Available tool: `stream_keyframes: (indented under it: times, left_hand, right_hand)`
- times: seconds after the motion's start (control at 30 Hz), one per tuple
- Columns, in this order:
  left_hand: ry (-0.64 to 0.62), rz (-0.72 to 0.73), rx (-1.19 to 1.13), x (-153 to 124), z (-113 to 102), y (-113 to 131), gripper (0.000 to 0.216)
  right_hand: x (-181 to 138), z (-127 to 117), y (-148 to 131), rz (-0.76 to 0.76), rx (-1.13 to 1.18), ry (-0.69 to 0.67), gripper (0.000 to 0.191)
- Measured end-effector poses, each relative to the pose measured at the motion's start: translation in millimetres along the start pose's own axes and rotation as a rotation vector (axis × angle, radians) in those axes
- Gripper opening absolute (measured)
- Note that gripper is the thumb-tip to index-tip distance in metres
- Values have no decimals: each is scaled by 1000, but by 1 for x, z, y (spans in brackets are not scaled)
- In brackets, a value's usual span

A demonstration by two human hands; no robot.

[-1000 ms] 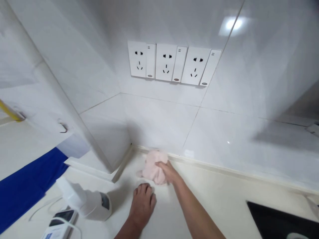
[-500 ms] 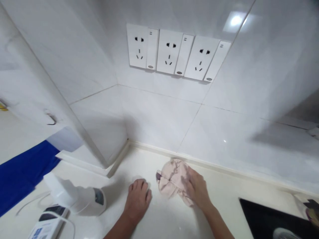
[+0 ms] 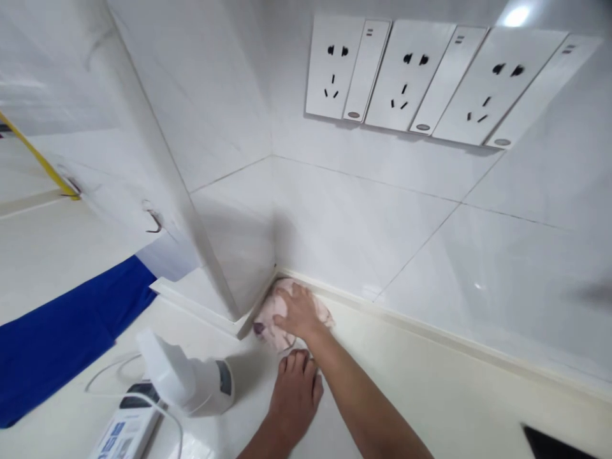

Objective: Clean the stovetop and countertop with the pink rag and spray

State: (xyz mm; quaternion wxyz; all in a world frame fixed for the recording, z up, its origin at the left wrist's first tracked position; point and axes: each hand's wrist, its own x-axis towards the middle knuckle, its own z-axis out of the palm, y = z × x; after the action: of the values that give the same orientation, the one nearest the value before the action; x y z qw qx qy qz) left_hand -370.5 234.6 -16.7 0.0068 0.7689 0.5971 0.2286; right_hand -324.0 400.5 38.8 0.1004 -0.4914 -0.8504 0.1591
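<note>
From where I sit, the pink cloth (image 3: 272, 322) lies bunched in the corner where the tabletop (image 3: 430, 389) meets the tile wall (image 3: 363, 236), pushed up against the low upstand (image 3: 406, 317). The right hand (image 3: 299, 311) lies over the cloth, fingers spread and bearing down on it, with no pinch that I can see. The left hand (image 3: 295, 398) sits palm down on the tabletop just in front of the cloth, fingers lightly curled and holding nothing, close under the right wrist. I judge the cloth to be soft, light and limp: it offers no stiff edge to push against, should crumple under any pressure, and will likely drag on the tabletop rather than slide, though I can't confirm that from here. To take hold, I'd go for the loose fold on the side away from the corner, gathering a good bunch with all the fingers rather than pinching one thin layer. A small dark mark (image 3: 259, 328) shows at its left edge. To the lower left of the cloth stand a white appliance (image 3: 189, 379) and a white box (image 3: 129, 430), with a blue sheet (image 3: 67, 344) beyond them, and three sockets (image 3: 406, 80) sit on the wall above it.
</note>
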Motion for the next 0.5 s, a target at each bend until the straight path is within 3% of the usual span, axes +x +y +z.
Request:
stream_keyframes:
  times: [0.13, 0.27, 0.37, 0.5]
  left_hand:
    - [-10, 18, 24, 2, -2, -5, 17]
    - [41, 45, 7, 6, -2, -13, 15]
    - [102, 86, 39, 9, -1, -18, 16]
    - [98, 92, 51, 11, 1, -24, 20]
  right_hand:
    - [28, 7, -18, -34, 12, -24, 78]
    - [14, 4, -5, 2, -7, 0, 66]
    - [-24, -8, 29, 83, -18, 58, 50]
    - [-110, -30, 110, 251, -57, 149, 39]
